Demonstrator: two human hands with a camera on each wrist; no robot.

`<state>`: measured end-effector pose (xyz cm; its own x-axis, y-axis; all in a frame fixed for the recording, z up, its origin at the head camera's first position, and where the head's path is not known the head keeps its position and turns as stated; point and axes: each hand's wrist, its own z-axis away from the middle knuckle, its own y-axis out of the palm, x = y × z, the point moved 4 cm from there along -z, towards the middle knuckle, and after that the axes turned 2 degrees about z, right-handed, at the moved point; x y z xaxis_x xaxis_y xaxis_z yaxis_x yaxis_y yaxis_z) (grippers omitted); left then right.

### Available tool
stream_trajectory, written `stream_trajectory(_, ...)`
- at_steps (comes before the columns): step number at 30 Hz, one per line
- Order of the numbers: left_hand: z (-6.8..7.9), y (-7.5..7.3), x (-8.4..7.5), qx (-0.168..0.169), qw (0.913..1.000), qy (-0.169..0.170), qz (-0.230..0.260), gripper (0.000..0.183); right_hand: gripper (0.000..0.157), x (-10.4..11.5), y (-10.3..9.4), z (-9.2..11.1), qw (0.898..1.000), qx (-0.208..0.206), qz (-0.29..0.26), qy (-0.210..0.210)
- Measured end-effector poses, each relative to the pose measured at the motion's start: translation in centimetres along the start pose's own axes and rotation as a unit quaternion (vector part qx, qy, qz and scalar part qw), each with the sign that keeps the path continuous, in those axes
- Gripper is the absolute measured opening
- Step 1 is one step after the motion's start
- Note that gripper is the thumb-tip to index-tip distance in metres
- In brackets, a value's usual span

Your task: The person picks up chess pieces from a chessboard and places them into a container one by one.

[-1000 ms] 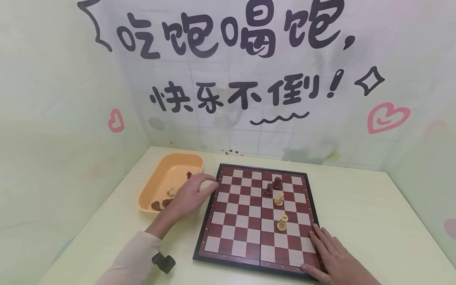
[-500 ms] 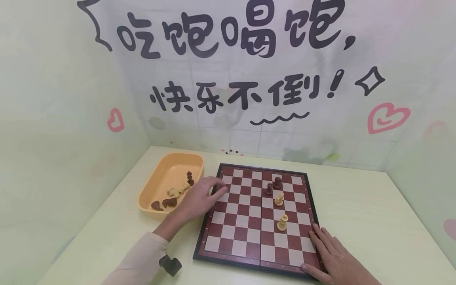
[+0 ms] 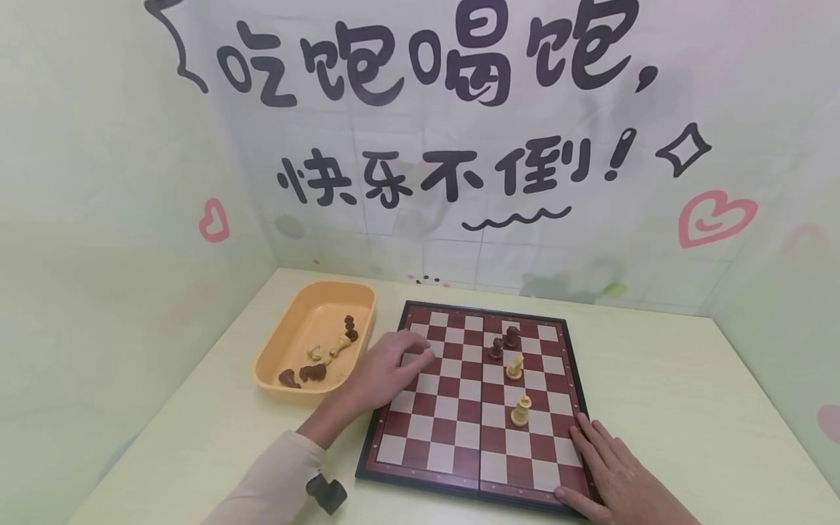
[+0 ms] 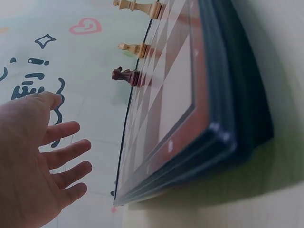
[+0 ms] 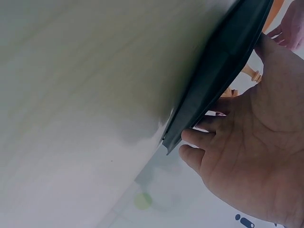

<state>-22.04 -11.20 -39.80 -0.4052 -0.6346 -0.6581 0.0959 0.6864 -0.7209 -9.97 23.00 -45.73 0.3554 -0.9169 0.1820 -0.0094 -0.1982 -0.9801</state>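
The chessboard lies flat, with two dark chess pieces upright near its far side. Two cream chess pieces stand closer to me on the same half. Over the board's left part hovers my left hand; the left wrist view shows its fingers spread and loosely bent, holding nothing. My right hand rests along the board's right edge near the front corner, fingers straight. In the right wrist view its fingertips lie against the dark side of the board.
A yellow-orange tray stands left of the board, with several dark and cream chess pieces lying in it. Behind the pale table rises a printed wall sheet; more sheeting flanks both sides. A black strap end hangs at the left sleeve.
My left hand has moved right, from beside the tray to above the board's left part, uncovering pieces in the tray. The right hand and the pieces on the board stay put.
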Motion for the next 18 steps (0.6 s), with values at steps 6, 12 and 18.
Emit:
stream_trajectory(6,0.3,1.0,-0.5,0.016,0.9999,0.005,0.002,0.031,0.094,0.1,0.0,0.0,1.000,-0.007,-0.002,-0.004)
stream_trajectory(12,0.3,1.9,-1.2,0.015,0.9999,0.005,0.006,0.029,0.094,0.0,0.0,0.1,1.000,-0.003,-0.005,0.001)
stream_trajectory(18,0.3,2.6,-1.6,0.013,0.9998,0.007,0.014,0.031,0.096,0.1,0.0,0.1,1.000,0.000,-0.002,0.006)
